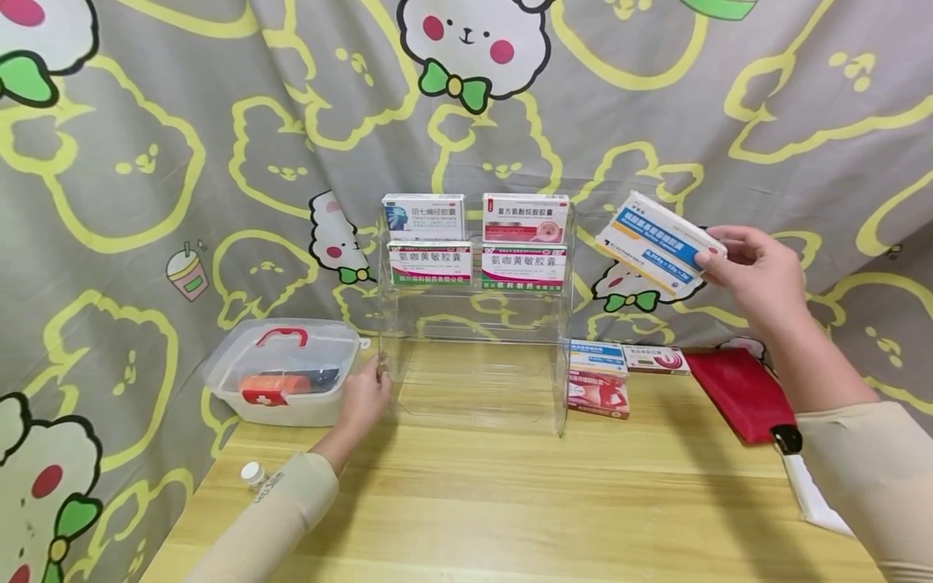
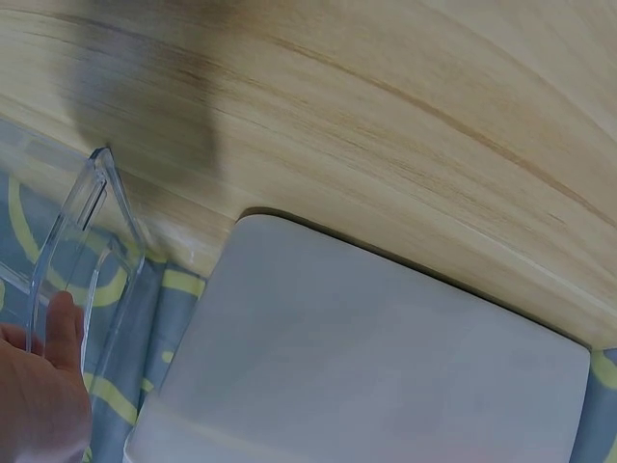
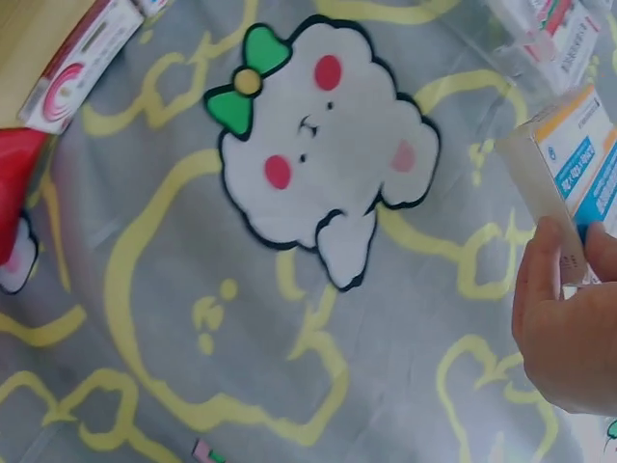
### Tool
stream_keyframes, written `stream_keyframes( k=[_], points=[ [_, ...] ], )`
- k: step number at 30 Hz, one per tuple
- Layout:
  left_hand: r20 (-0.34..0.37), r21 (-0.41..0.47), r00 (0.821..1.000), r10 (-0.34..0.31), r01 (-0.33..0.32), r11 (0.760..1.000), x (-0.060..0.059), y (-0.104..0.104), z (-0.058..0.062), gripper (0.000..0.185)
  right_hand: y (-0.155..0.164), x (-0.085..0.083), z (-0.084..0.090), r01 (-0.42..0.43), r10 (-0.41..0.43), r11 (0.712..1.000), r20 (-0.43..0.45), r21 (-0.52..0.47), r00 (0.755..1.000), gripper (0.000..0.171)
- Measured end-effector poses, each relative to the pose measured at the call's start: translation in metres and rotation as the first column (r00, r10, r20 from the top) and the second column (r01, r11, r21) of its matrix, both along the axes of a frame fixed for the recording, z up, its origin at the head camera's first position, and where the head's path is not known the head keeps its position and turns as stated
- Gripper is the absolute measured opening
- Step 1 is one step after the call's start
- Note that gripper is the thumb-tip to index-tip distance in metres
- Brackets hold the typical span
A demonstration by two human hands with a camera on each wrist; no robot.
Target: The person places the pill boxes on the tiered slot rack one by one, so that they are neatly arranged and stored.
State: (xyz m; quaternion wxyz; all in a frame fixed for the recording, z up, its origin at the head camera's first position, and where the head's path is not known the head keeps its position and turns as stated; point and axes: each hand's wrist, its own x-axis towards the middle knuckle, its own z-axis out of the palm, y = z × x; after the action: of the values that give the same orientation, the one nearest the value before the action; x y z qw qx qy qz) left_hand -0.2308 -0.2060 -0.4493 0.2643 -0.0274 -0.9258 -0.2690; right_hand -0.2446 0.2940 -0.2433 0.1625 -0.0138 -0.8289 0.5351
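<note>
Right hand (image 1: 754,271) pinching the blue-and-white box (image 1: 651,247) by one end, tilted, aloft right of the clear rack (image 1: 477,330); a slack pinch could drop it. My left hand (image 1: 367,392) grips the rack's side; tugging might spill its boxes (image 1: 430,265).

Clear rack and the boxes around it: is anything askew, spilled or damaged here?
Nothing looks spilled or damaged. The four boxes in the clear rack stand in two neat rows. Only the blue-and-white box in the right hand is tilted, which fits its being held up in the air.
</note>
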Motion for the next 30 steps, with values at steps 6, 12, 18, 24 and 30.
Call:
stream_keyframes(
  k=[6,12,18,24,30],
  points=[
    [-0.006,-0.011,1.0,0.007,-0.007,1.0,-0.003,-0.001,0.001,0.022,-0.028,-0.002,0.0,-0.106,0.099,0.993,-0.117,-0.055,0.988,0.04],
    [-0.003,-0.011,1.0,0.003,-0.003,1.0,-0.002,-0.001,0.001,0.022,-0.065,-0.01,-0.008,-0.17,0.166,0.985,-0.127,-0.023,0.978,0.042],
    [0.016,-0.014,1.0,-0.006,0.006,1.0,-0.001,0.0,0.0,0.023,-0.107,-0.021,-0.015,-0.189,0.187,0.982,-0.09,-0.017,0.978,0.041],
    [0.004,-0.023,1.0,-0.012,0.012,1.0,-0.004,-0.001,0.001,0.02,-0.153,-0.035,-0.019,-0.21,0.205,0.977,-0.086,-0.045,0.975,0.035],
    [-0.006,-0.023,1.0,-0.008,0.008,1.0,-0.003,-0.001,0.0,0.009,-0.187,-0.047,-0.03,-0.223,0.224,0.975,-0.075,0.025,0.972,0.034]
  ],
)
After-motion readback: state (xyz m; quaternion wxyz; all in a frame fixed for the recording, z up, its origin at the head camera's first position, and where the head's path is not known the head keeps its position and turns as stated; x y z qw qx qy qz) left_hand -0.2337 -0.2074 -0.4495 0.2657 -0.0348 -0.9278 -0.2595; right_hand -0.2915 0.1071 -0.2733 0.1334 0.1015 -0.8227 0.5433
